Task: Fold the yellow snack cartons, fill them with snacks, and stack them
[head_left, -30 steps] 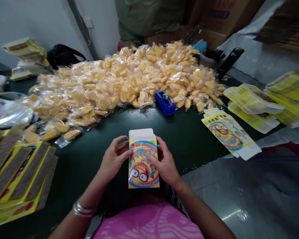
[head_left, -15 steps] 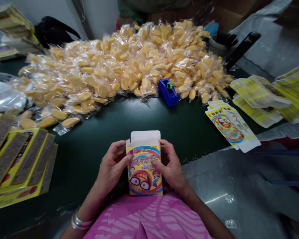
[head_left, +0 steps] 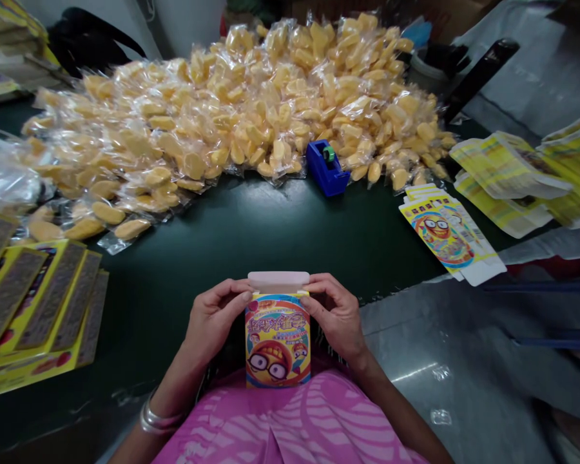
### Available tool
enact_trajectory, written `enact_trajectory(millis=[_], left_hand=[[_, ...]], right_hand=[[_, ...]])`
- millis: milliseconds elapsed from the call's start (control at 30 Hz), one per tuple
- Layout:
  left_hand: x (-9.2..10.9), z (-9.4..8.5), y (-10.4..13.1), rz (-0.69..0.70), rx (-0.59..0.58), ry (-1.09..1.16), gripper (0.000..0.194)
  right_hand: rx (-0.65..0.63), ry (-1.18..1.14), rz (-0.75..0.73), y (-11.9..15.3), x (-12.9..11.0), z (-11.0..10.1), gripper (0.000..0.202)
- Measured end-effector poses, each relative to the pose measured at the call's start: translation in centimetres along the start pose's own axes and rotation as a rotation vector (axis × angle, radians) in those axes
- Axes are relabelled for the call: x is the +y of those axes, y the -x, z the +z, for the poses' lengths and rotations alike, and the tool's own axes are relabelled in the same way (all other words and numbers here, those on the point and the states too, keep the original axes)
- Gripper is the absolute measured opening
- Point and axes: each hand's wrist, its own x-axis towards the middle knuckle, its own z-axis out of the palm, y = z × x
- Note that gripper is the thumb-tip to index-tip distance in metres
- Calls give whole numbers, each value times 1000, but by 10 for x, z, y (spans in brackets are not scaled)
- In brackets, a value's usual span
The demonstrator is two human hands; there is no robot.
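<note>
Two hands pinch the box (head_left: pixel 278 345), left grip (head_left: pixel 217 319) and right grip (head_left: pixel 341 319) at its top corners; the thumbs have moved up and the white flap (head_left: pixel 278 280) shows shorter, so work seems centred there. Fingertips behind are hidden. Beyond the grips, wrapped yellow pieces (head_left: pixel 251 109) heap the table (head_left: pixel 251 238); far left, a clear bag (head_left: pixel 9 180) is cut off.

A dark green table (head_left: pixel 212 238) spans the scene, a soft sheen on its middle. Beyond its far left side stands a pale grey wall (head_left: pixel 191 29). Near right, the glossy grey floor (head_left: pixel 396 348) carries bright light reflections.
</note>
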Motion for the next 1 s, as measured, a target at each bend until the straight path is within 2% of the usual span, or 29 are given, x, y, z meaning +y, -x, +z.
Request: enact_trajectory(millis=[167, 200, 300, 400, 533, 600, 800, 1000], left_hand=[[-6, -4, -6, 12, -91, 156, 14], [-6, -6, -7, 13, -118, 148, 15], [-4, -12, -9, 13, -209, 59, 10], [-3, -13, -5, -34, -270, 91, 13], [2, -2, 2, -92, -184, 113, 20], [6, 4, 2, -97, -150, 83, 23], [23, 5, -12, -87, -254, -55, 20], [29, 4, -23, 9, -235, -172, 24]], right_hand=[[-14, -137, 123, -2, 3, -1, 28], [-35, -122, 102, -2, 3, -2, 27], [-112, -28, -2, 0, -1, -5, 8], [-160, -39, 3, 2, -6, -7, 8], [-164, -34, 109, 3, -13, -7, 13], [-171, -17, 142, 0, -17, -6, 8], [-193, 55, 150, -16, -28, -1, 6], [-119, 46, 160, -23, -27, 6, 8]])
